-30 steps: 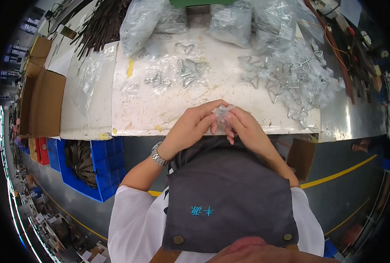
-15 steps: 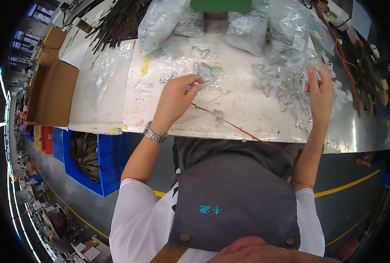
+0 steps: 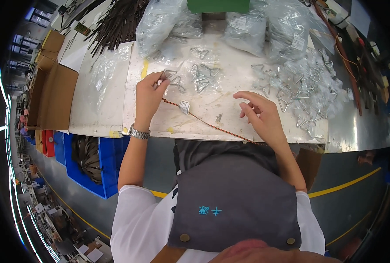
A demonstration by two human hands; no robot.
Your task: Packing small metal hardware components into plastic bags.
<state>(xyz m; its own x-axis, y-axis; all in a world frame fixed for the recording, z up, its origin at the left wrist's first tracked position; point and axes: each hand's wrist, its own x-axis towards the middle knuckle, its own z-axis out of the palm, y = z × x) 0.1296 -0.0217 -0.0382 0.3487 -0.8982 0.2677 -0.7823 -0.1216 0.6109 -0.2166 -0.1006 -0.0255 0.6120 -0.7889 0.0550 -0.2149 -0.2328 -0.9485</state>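
Observation:
My left hand point(image 3: 151, 94) is closed in a pinch at the left of the white tabletop. From under its fingers runs a thin orange-and-dark twisted cord point(image 3: 210, 126) with a small white tag point(image 3: 184, 107); the cord slants down right past the table's front edge. At my left fingertips lies a triangular wire ring point(image 3: 171, 73); whether they grip it too, I cannot tell. My right hand point(image 3: 263, 116) hovers over the front of the table, fingers apart and bent, holding nothing visible. Between the hands, farther back, more wire triangles point(image 3: 203, 78) rest on clear plastic.
A heap of bagged wire triangles point(image 3: 309, 83) covers the right side. Full plastic bags point(image 3: 245, 33) and a green box point(image 3: 219, 5) stand at the back, beside dark strips point(image 3: 118, 24). At left are a cardboard box point(image 3: 57, 94) and, below, a blue crate point(image 3: 111, 164).
My right hand has come left and nearer, away from the heap of bagged triangles. My left hand has shifted left, drawing the cord and its tag along.

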